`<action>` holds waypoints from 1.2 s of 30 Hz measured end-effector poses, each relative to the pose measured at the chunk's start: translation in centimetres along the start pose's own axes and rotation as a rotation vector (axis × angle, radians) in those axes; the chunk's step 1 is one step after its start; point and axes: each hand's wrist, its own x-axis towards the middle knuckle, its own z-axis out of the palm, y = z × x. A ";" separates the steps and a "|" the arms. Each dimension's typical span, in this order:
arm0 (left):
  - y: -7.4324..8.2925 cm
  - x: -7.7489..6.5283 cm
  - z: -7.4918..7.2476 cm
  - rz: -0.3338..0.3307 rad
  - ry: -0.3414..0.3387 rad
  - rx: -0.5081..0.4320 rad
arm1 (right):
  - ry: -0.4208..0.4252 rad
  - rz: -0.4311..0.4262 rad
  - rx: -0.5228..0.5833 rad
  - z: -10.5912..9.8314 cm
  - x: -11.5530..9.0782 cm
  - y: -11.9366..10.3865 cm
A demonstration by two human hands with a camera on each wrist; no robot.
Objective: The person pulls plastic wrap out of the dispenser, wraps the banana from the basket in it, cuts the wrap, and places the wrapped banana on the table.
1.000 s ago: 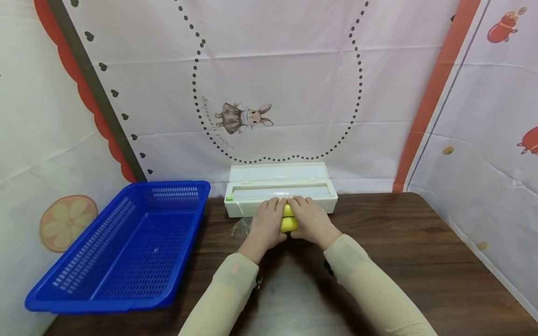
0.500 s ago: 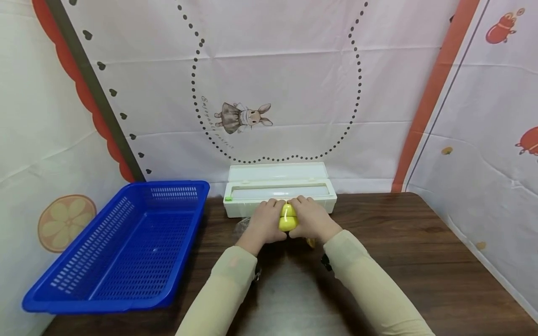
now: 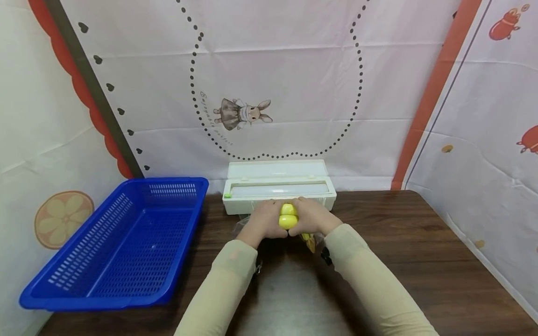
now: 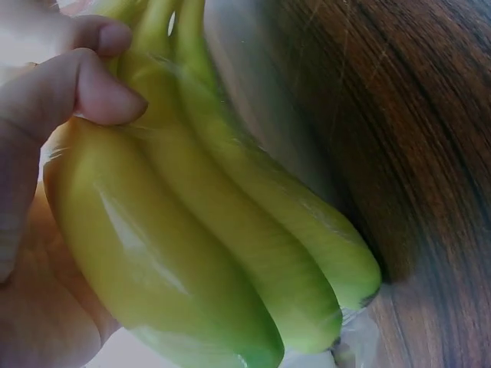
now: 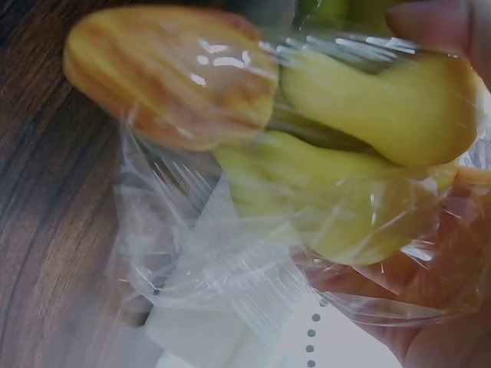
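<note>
Both hands hold a bunch of yellow bananas (image 3: 288, 221) in front of the white cling film dispenser (image 3: 279, 205). Fingers of the left hand (image 3: 266, 220) curl around one side; in the left wrist view the thumb presses on the bananas (image 4: 184, 222), whose tips are greenish and covered with clear film. The right hand (image 3: 313, 216) grips the other side. Beneath it the brownish stem end (image 3: 310, 243) pokes out. Loose, crumpled cling film (image 5: 222, 238) surrounds the stem end in the right wrist view. The palms are partly hidden.
A blue perforated plastic basket (image 3: 176, 261) stands on the left of the dark wooden table (image 3: 420, 261). The dispenser's lid (image 3: 277, 169) is raised against the patterned cloth backdrop (image 3: 294, 93), and a green slider (image 3: 227, 195) sits at its left end.
The bunch has turned slightly in the hands, and its stem end now shows below the right hand. Loose film has come into view beside it. The hands stay close together.
</note>
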 end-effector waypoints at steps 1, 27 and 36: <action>0.0 0.0 0.0 -0.003 -0.006 -0.013 | -0.007 -0.009 0.019 0.0 0.0 0.1; 0.7 -0.2 -0.5 -0.143 -0.215 -0.213 | -0.180 0.066 0.215 0.6 -0.4 1.1; 0.6 -0.5 -0.7 -0.151 -0.264 -0.215 | -0.204 0.078 0.305 0.8 -0.8 1.2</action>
